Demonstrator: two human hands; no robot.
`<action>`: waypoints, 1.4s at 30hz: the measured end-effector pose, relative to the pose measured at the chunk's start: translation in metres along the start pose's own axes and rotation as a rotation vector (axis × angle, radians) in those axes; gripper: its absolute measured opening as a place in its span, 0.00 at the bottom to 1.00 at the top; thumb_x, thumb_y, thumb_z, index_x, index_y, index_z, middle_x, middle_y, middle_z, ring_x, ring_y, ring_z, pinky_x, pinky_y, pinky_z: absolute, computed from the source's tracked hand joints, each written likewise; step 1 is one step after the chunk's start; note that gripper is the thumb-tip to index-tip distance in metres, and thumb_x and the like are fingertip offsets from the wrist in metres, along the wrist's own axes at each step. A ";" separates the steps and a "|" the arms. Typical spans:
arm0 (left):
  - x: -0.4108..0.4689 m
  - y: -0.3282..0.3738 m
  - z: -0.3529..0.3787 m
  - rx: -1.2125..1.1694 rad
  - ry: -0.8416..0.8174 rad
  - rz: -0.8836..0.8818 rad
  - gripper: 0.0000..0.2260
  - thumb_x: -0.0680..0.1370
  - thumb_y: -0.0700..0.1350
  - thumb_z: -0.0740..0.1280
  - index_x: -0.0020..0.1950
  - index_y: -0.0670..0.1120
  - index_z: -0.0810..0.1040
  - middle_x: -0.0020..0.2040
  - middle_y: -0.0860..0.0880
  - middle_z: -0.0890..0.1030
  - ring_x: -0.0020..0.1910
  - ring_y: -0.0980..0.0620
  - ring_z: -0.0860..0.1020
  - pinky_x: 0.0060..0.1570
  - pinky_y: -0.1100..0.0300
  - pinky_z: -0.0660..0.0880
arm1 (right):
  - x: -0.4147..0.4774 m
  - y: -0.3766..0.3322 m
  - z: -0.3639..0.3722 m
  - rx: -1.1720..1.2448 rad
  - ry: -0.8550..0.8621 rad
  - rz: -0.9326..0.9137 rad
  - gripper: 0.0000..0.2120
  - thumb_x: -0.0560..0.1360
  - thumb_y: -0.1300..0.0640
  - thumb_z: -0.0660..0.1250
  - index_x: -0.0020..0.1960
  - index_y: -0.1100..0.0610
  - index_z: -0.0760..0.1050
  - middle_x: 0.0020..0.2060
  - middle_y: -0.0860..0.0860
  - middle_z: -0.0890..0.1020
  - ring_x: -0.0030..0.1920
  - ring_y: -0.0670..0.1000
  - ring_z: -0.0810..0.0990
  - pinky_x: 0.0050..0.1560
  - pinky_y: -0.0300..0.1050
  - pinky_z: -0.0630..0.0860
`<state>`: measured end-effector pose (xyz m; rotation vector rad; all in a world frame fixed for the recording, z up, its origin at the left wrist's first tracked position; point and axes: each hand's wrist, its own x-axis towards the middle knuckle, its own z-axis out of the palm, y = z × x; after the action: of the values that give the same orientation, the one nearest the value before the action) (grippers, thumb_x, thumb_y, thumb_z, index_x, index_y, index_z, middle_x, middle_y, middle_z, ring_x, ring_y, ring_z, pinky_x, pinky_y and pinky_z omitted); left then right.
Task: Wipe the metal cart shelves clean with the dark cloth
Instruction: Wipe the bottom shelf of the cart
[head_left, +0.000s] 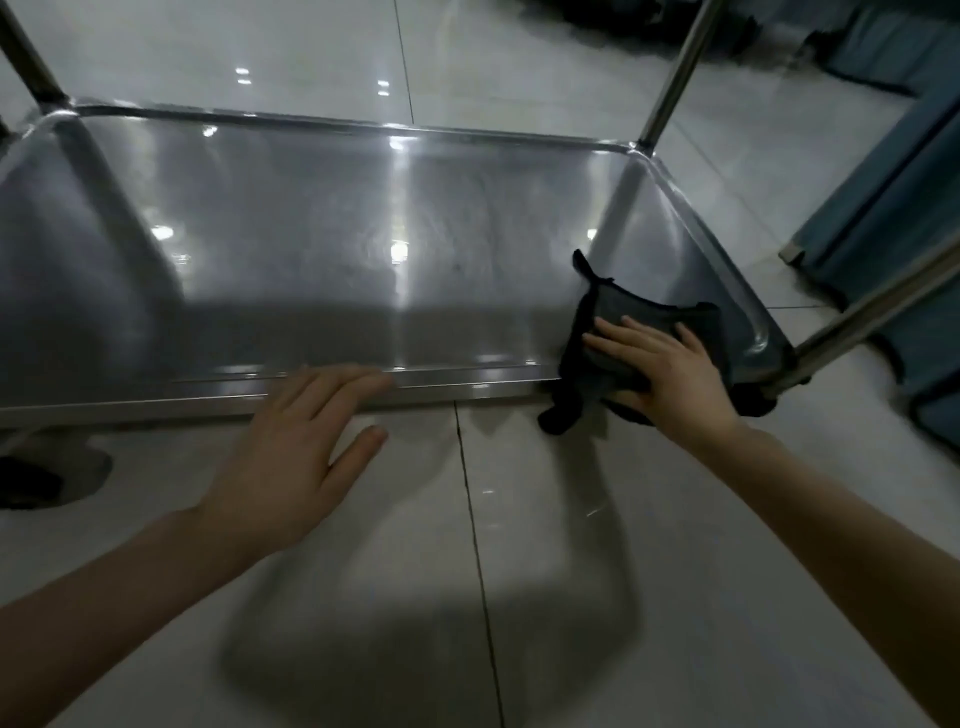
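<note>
**Item: dark cloth** (628, 314). Located at the middle right of the frame, on the near right corner of the metal cart shelf (311, 234). Its lower middle is covered by the right hand (662, 366). The fold count cannot be made out, as black fabric merges with shadow.

- Count: one cloth, two hands and one shelf are shown.
- Orientation: the folded pad's long axis runs roughly left to right in the frame, along the shelf's near rim. One pointed corner is directed toward the upper left. Another end is draped over the near rim and hangs toward the floor (571, 545).

**Right hand.** The grip is not closed. The fingers are laid straight and spread on the cloth, pressing it down. The thumb is partly lost against the fabric.

**Left hand** (291, 441). It is blurred, at the lower middle of the frame. The grip is slack, the fingers are extended and nothing is held. The fingertips lie over the near rim, but contact cannot be confirmed.

**Shelf.** It is a shallow tray of brushed metal, cut off at the left edge of the frame. Light glints are reflected in it.

**Uprights.** Three are seen: at the upper left (26, 57), at the upper right (680, 73) and at the right (883, 306). All are cut off by the frame.

**Surroundings.**
- The floor is pale and tiled.
- A dark wheel-like shape (31, 486) at the lower left is unclear.
- Blue furniture (893, 208) at the right edge is partly cropped and could not be identified.
</note>
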<state>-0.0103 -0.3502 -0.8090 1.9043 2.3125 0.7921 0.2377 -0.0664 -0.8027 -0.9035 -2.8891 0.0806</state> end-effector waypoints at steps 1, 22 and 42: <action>0.005 0.005 0.004 -0.051 0.022 -0.045 0.23 0.79 0.55 0.54 0.68 0.44 0.73 0.62 0.47 0.77 0.61 0.47 0.73 0.65 0.48 0.67 | 0.002 -0.014 0.005 -0.012 0.021 0.003 0.31 0.73 0.47 0.71 0.73 0.39 0.64 0.74 0.39 0.64 0.76 0.48 0.60 0.75 0.60 0.49; 0.081 0.062 0.073 -0.053 0.015 0.030 0.23 0.78 0.57 0.56 0.64 0.44 0.75 0.65 0.44 0.76 0.70 0.43 0.70 0.65 0.37 0.66 | -0.034 0.042 0.001 0.054 0.128 0.186 0.26 0.76 0.44 0.67 0.72 0.42 0.69 0.72 0.42 0.69 0.73 0.50 0.65 0.75 0.58 0.49; 0.058 0.024 0.026 -0.016 -0.139 0.084 0.30 0.78 0.63 0.51 0.65 0.41 0.75 0.64 0.44 0.75 0.71 0.43 0.68 0.66 0.38 0.68 | -0.014 -0.028 0.011 0.157 0.084 0.182 0.24 0.78 0.37 0.60 0.73 0.40 0.67 0.73 0.39 0.66 0.75 0.46 0.60 0.75 0.51 0.43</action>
<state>0.0057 -0.2841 -0.8054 1.9927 2.1526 0.6599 0.2316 -0.0973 -0.8129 -1.1082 -2.6731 0.2741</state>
